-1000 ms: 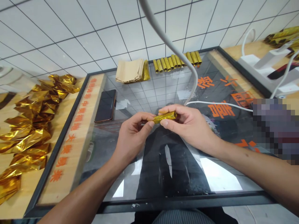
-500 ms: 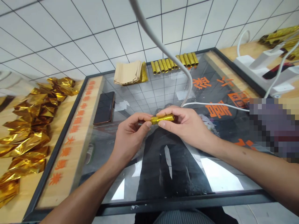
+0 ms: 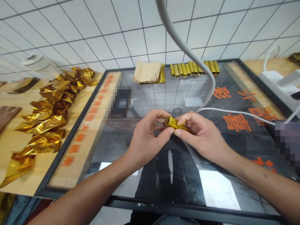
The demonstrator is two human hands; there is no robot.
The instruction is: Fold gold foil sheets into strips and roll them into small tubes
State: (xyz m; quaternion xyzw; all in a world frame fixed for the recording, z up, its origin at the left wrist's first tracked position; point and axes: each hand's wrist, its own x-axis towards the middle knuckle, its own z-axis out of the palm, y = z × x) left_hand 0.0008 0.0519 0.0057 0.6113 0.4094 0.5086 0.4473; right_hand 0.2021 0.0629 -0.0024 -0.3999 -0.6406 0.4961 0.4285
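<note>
Both my hands meet over the glass table top (image 3: 164, 93) and hold one small gold foil roll (image 3: 177, 124). My left hand (image 3: 147, 134) pinches the roll's left end between thumb and fingers. My right hand (image 3: 201, 134) wraps round the rest of the roll, which tilts down to the right. A row of several finished gold rolls (image 3: 193, 67) lies along the far edge of the glass. A stack of tan paper sheets (image 3: 147, 72) with gold foil under it sits beside that row.
A heap of crumpled gold foil pieces (image 3: 47, 115) covers the wooden table on the left. A white cable (image 3: 187, 53) hangs down in front and runs right across the glass. A white power strip (image 3: 278, 84) sits far right. Another person's hand (image 3: 7, 114) rests at the left edge.
The view has shifted, so the table sits further right and lower. The gold roll has tilted from level to slanting down to the right, and my left fingers have moved onto its end.
</note>
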